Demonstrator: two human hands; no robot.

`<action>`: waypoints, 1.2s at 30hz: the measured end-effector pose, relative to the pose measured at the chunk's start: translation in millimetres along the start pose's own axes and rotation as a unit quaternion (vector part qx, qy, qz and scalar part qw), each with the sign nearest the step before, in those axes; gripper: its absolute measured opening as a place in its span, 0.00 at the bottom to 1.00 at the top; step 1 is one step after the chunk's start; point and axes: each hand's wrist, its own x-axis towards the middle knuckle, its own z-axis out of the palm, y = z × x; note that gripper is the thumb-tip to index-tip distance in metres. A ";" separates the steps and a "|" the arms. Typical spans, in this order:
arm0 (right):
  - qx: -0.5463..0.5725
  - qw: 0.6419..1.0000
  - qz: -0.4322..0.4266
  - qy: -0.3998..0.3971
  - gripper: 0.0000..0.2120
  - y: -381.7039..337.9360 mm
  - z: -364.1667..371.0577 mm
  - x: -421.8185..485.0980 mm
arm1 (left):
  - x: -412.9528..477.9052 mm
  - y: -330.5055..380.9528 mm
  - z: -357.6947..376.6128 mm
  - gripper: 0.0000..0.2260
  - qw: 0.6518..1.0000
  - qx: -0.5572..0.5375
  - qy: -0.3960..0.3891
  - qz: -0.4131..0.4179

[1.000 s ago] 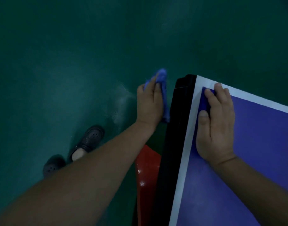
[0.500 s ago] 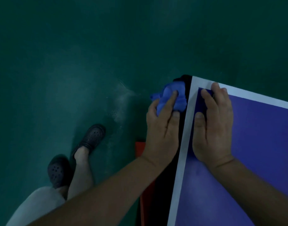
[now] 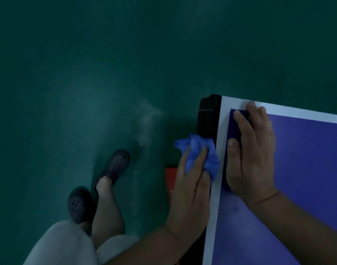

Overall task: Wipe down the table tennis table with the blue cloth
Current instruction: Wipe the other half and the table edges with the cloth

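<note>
The green floor (image 3: 87,73) is the biggest thing and fills the picture from 6 o'clock round to 2 o'clock. The table (image 3: 307,169) comes next, from 3 to 5 o'clock, and only one corner of it shows. Its top is blue with a white line (image 3: 214,188) along the edge, and its side (image 3: 207,119) is black. Pale shorts (image 3: 64,245) and bare legs are down at 7 o'clock. The right hand (image 3: 251,159) lies flat on the table top near the corner, at about 3 o'clock, with its fingers straight and close together. The left hand (image 3: 190,197) is just beside it, at 5 o'clock from the middle, off the table top and against the black side. Its fingers wrap over the blue cloth (image 3: 194,150) and hold it bunched up; the thumb is hidden. Two dark shoes with holes stand on the floor at 7 to 8 o'clock, one (image 3: 116,163) ahead of the other (image 3: 77,205). The cloth touches the black side just left of the white line, and bits of it stick out on both sides of the fingers. A small red part (image 3: 170,178) peeks out under the left hand. A pale dusty mark (image 3: 146,121) is on the floor at 9 o'clock from the table corner.
</note>
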 end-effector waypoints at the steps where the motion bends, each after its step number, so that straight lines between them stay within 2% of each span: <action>1: 0.000 1.000 0.005 0.000 0.23 -0.6 -0.2 -0.4 | 19.0 3.1 2.6 0.18 0.999 0.035 0.012 0.015; 3: -0.002 1.000 0.004 -0.003 0.23 -1.6 -0.5 0.0 | 77.0 17.1 6.6 0.20 0.995 0.080 0.021 0.049; 6: -0.006 1.000 0.006 -0.005 0.23 -2.2 -1.7 0.7 | 142.1 37.4 9.9 0.23 0.996 0.067 0.052 0.039; 8: -0.008 1.000 0.017 -0.010 0.24 -4.3 -2.7 0.9 | 134.7 37.4 11.6 0.22 0.996 0.058 0.055 0.048; 11: -0.014 1.000 0.020 -0.013 0.23 -6.0 -3.8 1.1 | 59.8 19.1 11.6 0.19 0.994 0.081 0.032 0.067; 14: -0.012 1.000 0.024 -0.015 0.23 -6.2 -2.8 1.7 | 10.2 8.4 10.8 0.19 0.997 0.074 0.015 0.007; 16: -0.015 0.999 0.028 -0.014 0.23 -7.3 -2.8 2.2 | 30.6 12.5 9.0 0.20 0.997 0.080 0.010 0.006; 21: -0.025 0.999 0.028 -0.013 0.24 -6.9 -4.3 2.4 | 118.1 31.4 6.1 0.16 0.994 0.085 0.018 0.070; 23: -0.028 0.999 0.035 -0.016 0.24 -7.9 -4.7 1.6 | 132.6 28.0 -2.5 0.14 0.998 0.055 0.011 0.027; 25: -0.024 0.999 0.034 -0.016 0.23 -8.8 -6.3 0.6 | 149.6 26.7 -15.3 0.12 0.993 0.120 -0.010 -0.006; 27: -0.022 0.998 0.062 -0.005 0.23 -9.2 -7.7 -1.5 | 173.9 31.5 -27.0 0.20 0.980 0.198 -0.034 0.002; 28: -0.010 0.993 0.119 0.015 0.24 -11.8 -8.5 0.2 | 188.3 40.8 -27.2 0.21 0.980 0.194 -0.048 -0.022; 29: 0.021 0.973 0.221 0.055 0.26 -15.8 -9.9 7.4 | 205.6 52.7 -25.7 0.19 0.978 0.192 -0.070 -0.028; 30: 0.066 0.926 0.359 0.100 0.27 -20.0 -11.2 19.6 | 224.6 65.2 -22.2 0.16 0.978 0.185 -0.092 -0.028; 31: 0.102 0.856 0.488 0.139 0.29 -22.5 -10.3 34.6 | 243.2 79.4 -21.1 0.14 0.978 0.167 -0.117 -0.038; 32: 0.106 0.791 0.581 0.162 0.30 -23.8 -9.4 50.8 | 261.6 90.9 -19.2 0.13 0.974 0.168 -0.146 -0.052; 33: 0.084 0.756 0.628 0.167 0.31 -24.1 -7.3 63.2 | 279.0 102.9 -18.4 0.12 0.964 0.178 -0.184 -0.066; 36: 0.029 0.740 0.652 0.163 0.31 -25.3 -0.4 76.6 | 317.7 131.7 -9.8 0.15 0.917 0.180 -0.328 -0.139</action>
